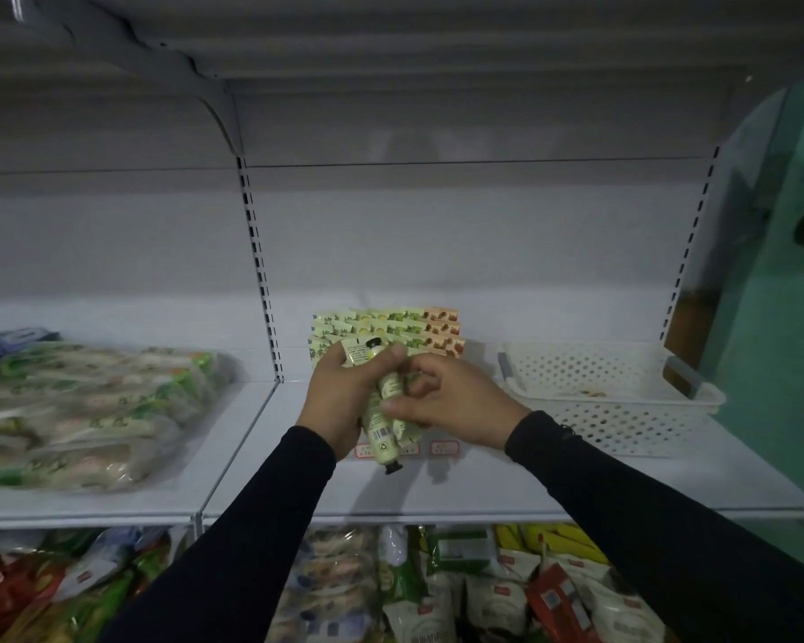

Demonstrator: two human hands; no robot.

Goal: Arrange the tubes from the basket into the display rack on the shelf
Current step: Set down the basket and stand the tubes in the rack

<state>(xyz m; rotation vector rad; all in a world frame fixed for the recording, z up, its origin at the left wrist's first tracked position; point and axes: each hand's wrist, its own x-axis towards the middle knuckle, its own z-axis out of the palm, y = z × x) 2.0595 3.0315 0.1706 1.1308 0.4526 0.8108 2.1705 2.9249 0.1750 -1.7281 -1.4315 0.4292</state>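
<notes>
My left hand [340, 401] grips a bunch of pale green tubes [381, 438] with black caps in front of the display rack [391, 329] at the middle of the shelf. One cap points down, another points up near my thumb. My right hand [451, 406] pinches one of these tubes from the right side. The rack holds several rows of green and orange tubes standing on end; my hands hide its lower part. The white perforated basket [623, 410] stands to the right on the same shelf and looks nearly empty.
Bagged goods [84, 410] lie on the shelf [483, 489] to the left. Small red price labels [444, 448] sit beneath my hands. The lower shelf holds several packaged foods [483, 591]. A green wall [771, 317] rises at the right.
</notes>
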